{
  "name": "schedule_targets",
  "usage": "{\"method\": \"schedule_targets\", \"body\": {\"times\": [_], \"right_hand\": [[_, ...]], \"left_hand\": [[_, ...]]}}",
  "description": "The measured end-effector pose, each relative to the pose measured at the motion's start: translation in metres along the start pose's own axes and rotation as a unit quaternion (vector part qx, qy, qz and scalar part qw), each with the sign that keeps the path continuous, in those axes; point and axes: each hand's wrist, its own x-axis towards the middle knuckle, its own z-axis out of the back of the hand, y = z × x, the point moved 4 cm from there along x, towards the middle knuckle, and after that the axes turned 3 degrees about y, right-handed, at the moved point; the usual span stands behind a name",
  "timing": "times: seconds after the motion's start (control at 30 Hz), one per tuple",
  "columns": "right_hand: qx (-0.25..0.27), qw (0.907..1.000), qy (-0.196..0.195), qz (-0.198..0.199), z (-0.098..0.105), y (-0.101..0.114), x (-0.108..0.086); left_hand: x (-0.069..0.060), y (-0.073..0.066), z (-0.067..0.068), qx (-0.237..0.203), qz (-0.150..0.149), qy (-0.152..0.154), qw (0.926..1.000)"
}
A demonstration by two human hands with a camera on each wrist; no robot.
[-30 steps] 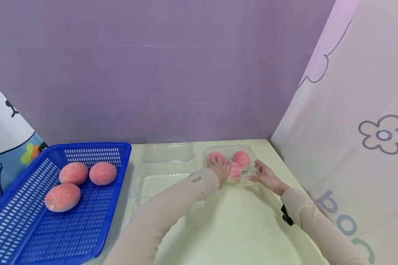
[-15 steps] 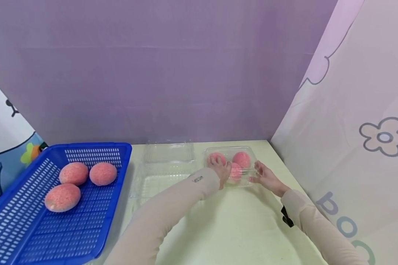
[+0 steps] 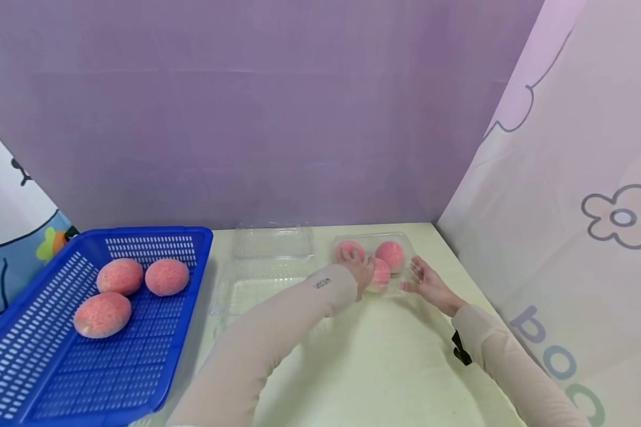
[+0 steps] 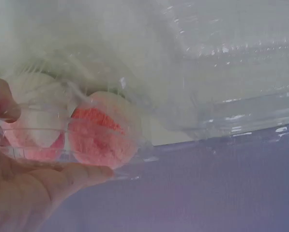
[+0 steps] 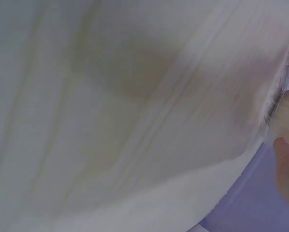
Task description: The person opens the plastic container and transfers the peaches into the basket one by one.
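In the head view a clear plastic clamshell box (image 3: 404, 283) at the back right holds three pink peaches (image 3: 390, 255). My left hand (image 3: 357, 270) lies over the box's left part, partly covering the peaches. In the left wrist view the left fingers (image 4: 81, 175) lie straight along the clear plastic, with the thumb apart on the other side. At the box's right end is my right hand (image 3: 430, 289), thumb and fingers spread around the corner. The right wrist view catches only part of that hand (image 5: 287, 169), at the plastic's edge.
A second clear clamshell box (image 3: 272, 270) stands with its lid raised, left of the filled one. At the left a blue plastic basket (image 3: 178, 350) holds three more peaches (image 3: 102, 315). A purple cloth wall (image 3: 278, 130) rises behind the pale table (image 3: 363, 367).
The left hand has shifted slightly to the right over the box, its fingers a little more bent in the head view. The right hand stays at the box's right end.
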Motion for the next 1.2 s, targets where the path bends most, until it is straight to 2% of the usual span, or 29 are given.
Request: {"method": "schedule_targets", "body": {"times": [0.13,0.3,0.5,0.7,0.8,0.93,1.13,1.2], "right_hand": [[-0.005,1.0000,-0.003,0.004,0.000,-0.001,-0.001],[-0.009,0.9999,-0.003,0.008,0.000,-0.001,-0.002],[-0.019,0.9996,-0.016,0.010,0.002,-0.001,-0.002],[0.039,0.9986,-0.034,0.009,0.000,-0.002,-0.002],[0.069,0.9969,-0.033,0.017,-0.003,-0.003,-0.002],[0.089,0.9953,-0.024,0.030,-0.005,-0.003,-0.001],[0.082,0.9959,-0.028,0.024,-0.003,-0.004,0.001],[0.078,0.9963,-0.031,0.019,-0.003,-0.005,0.001]], "left_hand": [[0.001,0.000,-0.005,0.019,-0.003,-0.013,0.9997],[0.002,0.002,-0.010,0.001,-0.001,-0.034,0.9994],[-0.002,0.007,-0.009,-0.027,-0.004,-0.050,0.9984],[-0.008,0.012,-0.004,-0.045,-0.008,-0.052,0.9976],[-0.008,0.012,-0.003,-0.033,-0.007,-0.056,0.9979],[-0.004,0.010,-0.003,-0.010,-0.006,-0.066,0.9977],[0.004,-0.002,0.000,-0.030,-0.021,-0.099,0.9944],[0.007,-0.008,0.002,-0.023,-0.027,-0.113,0.9930]]}}
